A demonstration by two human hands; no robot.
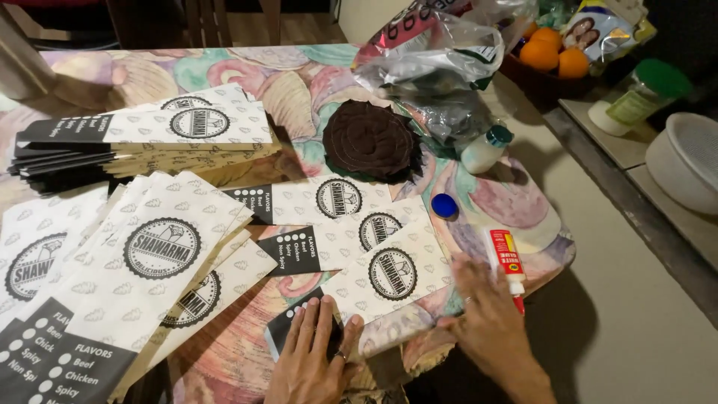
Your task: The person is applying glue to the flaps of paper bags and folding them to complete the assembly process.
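My left hand [310, 355] lies flat with fingers apart on the black end of a white printed paper bag [374, 288] at the table's near edge. My right hand [490, 329] rests on the bag's right edge, fingers spread and slightly blurred, right beside a red and white glue tube [506, 258] that lies on the table. I cannot tell whether the fingers touch the tube. More bags of the same kind [329, 206] lie overlapped just behind.
A fanned pile of paper bags [127, 262] covers the left; a neat stack [149, 138] sits behind it. A dark round cloth [370, 138], blue cap [444, 205], small white bottle [485, 150], plastic bags [434, 67] and oranges [557, 52] lie farther back. The table edge [553, 258] drops off at right.
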